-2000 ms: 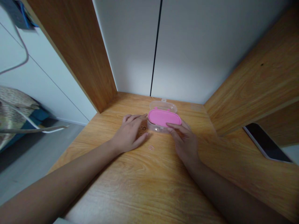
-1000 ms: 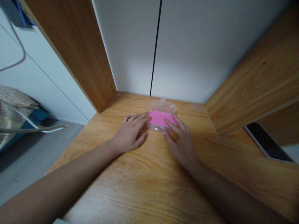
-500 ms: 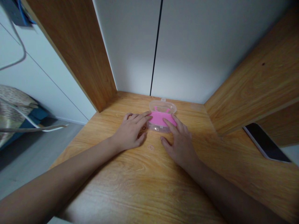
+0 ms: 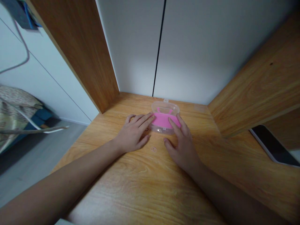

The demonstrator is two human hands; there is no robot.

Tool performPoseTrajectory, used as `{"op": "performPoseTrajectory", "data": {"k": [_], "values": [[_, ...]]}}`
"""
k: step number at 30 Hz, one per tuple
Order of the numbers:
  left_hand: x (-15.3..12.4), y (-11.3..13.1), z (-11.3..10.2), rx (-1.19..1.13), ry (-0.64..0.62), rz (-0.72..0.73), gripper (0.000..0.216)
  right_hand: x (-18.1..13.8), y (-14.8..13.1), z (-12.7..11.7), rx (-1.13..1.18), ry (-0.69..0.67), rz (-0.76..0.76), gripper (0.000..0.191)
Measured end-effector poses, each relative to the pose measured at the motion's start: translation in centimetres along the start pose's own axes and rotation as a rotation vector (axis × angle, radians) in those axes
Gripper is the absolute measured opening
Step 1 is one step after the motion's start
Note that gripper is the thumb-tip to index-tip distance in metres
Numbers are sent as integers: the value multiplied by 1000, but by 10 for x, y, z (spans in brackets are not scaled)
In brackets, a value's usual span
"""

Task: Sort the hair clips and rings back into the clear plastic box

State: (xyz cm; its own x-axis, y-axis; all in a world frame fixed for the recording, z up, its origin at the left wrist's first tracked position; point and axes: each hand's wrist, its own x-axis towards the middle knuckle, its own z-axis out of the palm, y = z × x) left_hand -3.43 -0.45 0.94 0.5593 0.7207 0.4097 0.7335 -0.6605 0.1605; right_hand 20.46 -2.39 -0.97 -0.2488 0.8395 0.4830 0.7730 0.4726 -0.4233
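Near the centre of the frame, our spread left hand [image 4: 133, 135] and right hand [image 4: 183, 145] rest fingertips on the clear pink-lined box [image 4: 164, 120] far back on the desk [image 4: 140, 187], and an uneven push might, we think, slide it away.

**Around the desk**

A wooden desk [image 4: 145, 187] fills the lower middle of the frame. Behind it stands a white wall [image 4: 199, 47], split by a thin dark seam [image 4: 159, 47]. A wood panel [image 4: 77, 53] rises at the upper left and another slants across the right [image 4: 257, 84]. A dark phone [image 4: 272, 145] lies at the right edge, below that panel. At far left are a grey cable [image 4: 21, 62], a blue object [image 4: 20, 12] in the top corner, patterned bedding [image 4: 14, 109] and grey floor [image 4: 28, 159].
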Motion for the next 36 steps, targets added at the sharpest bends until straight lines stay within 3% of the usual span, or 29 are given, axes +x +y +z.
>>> {"op": "performPoseTrajectory", "data": {"k": [6,12,16,19,23,28,36], "values": [[-2,-3,-1,-9,48,65,57,-1,0,-2,-30,-14,-30,56],[-2,-5,2,-32,58,78,54,-2,2,0,-68,-5,-48,57],[-1,-7,2,-25,81,100,57,-2,-5,-5,-34,110,-107,51],[-2,-7,-1,-19,123,100,62,-3,-12,-10,58,189,-248,37],[-4,-8,-3,-33,183,39,53,-7,-18,-11,193,12,-398,25],[-5,-9,-5,-33,282,81,23,-7,-22,-6,110,-247,-316,19],[-4,-8,-5,-116,157,294,13,-6,-20,-4,132,-261,-265,7]]}}
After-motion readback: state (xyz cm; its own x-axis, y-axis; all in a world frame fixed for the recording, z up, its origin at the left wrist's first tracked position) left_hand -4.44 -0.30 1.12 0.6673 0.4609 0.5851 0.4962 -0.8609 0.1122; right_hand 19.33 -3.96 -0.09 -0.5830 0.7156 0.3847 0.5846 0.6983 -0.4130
